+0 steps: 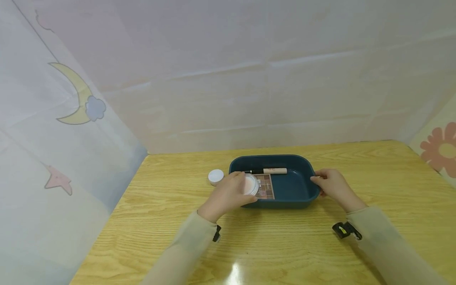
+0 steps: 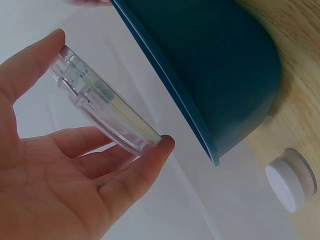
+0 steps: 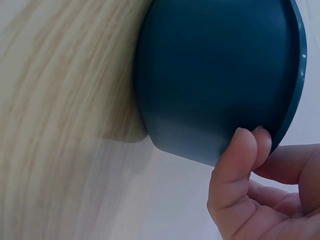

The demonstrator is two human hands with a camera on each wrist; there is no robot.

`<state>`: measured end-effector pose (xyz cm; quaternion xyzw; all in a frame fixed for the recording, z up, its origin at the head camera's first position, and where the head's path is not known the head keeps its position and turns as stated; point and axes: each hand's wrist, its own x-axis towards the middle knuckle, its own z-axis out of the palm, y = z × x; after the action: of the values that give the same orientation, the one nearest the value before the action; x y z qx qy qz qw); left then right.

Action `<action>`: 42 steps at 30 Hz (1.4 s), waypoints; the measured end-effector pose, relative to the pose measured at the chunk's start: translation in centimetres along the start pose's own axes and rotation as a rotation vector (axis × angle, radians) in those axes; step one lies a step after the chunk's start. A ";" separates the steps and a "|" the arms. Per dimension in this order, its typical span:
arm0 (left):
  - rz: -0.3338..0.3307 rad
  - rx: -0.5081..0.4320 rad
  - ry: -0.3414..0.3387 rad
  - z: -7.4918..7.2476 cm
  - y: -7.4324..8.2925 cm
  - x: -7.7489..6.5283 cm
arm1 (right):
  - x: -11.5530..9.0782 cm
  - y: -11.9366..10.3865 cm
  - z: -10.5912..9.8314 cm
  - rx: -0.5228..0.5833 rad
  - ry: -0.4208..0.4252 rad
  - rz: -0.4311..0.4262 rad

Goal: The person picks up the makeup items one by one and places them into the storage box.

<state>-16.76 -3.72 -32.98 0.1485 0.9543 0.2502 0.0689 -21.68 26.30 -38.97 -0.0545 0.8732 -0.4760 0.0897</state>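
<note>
Fingers of L hand [image 1: 228, 194] pinching clear compact [image 1: 251, 185] above L end of teal bin [image 1: 285, 204] (head view); R hand [image 1: 332, 185] gripping bin's R end; palette [image 1: 267, 187] + blk/beige tube [image 1: 275, 171] lying in bin, white-topped jar [image 1: 215, 177] standing just L of it. L wrist view: thumb + fingertips holding compact by edges, apart from bin rim. R wrist view: thumb + fingers pinching bin rim.

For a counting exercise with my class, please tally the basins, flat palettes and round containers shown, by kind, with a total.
Basins: 1, the dark teal basin, pinched at its end by the right hand
Flat palettes: 1, the makeup palette
Round containers: 2, the clear case in the left hand and the white-lidded jar
Total: 4
</note>
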 end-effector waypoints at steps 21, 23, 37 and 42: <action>-0.004 0.059 -0.029 0.7 0.4 1.5 | -0.1 -0.3 -0.1 -0.020 -0.009 -0.019; -0.003 0.078 -0.034 0.9 0.5 1.6 | -0.2 -0.4 -0.1 -0.018 -0.009 -0.017; -0.008 0.085 -0.042 1.1 1.0 2.1 | -0.1 -0.2 -0.1 0.004 -0.013 -0.031; -0.011 0.099 -0.048 1.3 1.1 2.5 | 0.0 -0.1 -0.1 0.012 -0.022 -0.004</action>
<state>-18.61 -1.37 -33.67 0.1522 0.9644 0.1988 0.0856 -21.69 26.28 -38.81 -0.0610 0.8690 -0.4810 0.0986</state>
